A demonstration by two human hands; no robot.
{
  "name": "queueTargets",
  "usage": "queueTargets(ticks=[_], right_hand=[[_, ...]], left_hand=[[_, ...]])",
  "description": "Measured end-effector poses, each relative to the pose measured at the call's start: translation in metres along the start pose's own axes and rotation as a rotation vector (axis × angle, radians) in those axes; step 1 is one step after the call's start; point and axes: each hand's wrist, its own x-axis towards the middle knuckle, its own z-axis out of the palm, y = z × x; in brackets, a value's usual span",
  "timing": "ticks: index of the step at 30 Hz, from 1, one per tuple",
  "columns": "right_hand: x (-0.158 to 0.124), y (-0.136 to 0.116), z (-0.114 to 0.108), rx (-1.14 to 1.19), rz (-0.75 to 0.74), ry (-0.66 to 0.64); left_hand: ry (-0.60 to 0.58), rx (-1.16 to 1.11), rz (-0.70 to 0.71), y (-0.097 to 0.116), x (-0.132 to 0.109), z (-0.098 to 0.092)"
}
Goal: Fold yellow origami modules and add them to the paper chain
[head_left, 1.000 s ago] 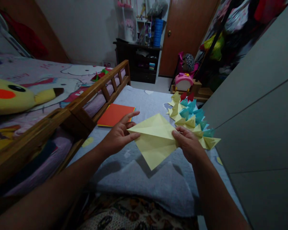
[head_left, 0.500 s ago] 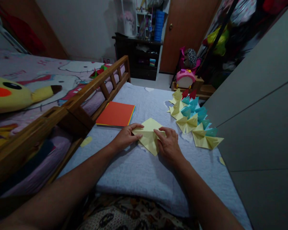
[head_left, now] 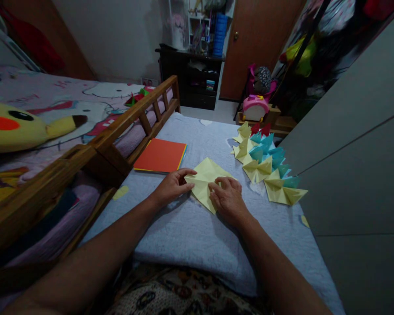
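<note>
A creased yellow paper [head_left: 206, 175] lies on the pale blue cloth in front of me, one corner toward me. My left hand [head_left: 174, 187] pinches its left corner between thumb and fingers. Over the paper's right part rests my right hand [head_left: 229, 199], its fingers curled and pressing on the surface near the middle crease; they cover some of the right side. A stack of coloured square sheets with orange on top [head_left: 160, 155] is just beyond my left hand. To the right stand several folded yellow paper pieces [head_left: 258, 168] and several folded blue ones [head_left: 269, 151].
Two folded red pieces [head_left: 265, 129] stand behind the blue ones. A wooden bed rail [head_left: 124, 124] runs along the left, with a yellow plush toy [head_left: 16, 129] beyond it. A grey-white panel [head_left: 354, 175] borders the right side.
The paper's far corner has spread out flatter and farther from me. My right hand's fingers have curled in and slid slightly toward me. My left hand stays at the left corner.
</note>
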Motion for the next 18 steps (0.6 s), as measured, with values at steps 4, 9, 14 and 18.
queueTargets(ticks=[4,9,14,18], right_hand=[[-0.001,0.011,0.0,0.009,0.107,0.2],[0.0,0.035,0.002,0.152,0.271,0.351],[0.0,0.047,0.004,0.421,0.34,0.329],[0.0,0.048,0.004,0.518,0.325,0.317]], left_hand=[[0.05,0.047,0.029,0.002,-0.001,-0.001],[0.08,0.02,0.048,0.004,-0.002,-0.001],[0.079,-0.094,0.055,0.001,0.0,-0.001],[0.084,-0.131,0.06,-0.001,0.001,-0.001]])
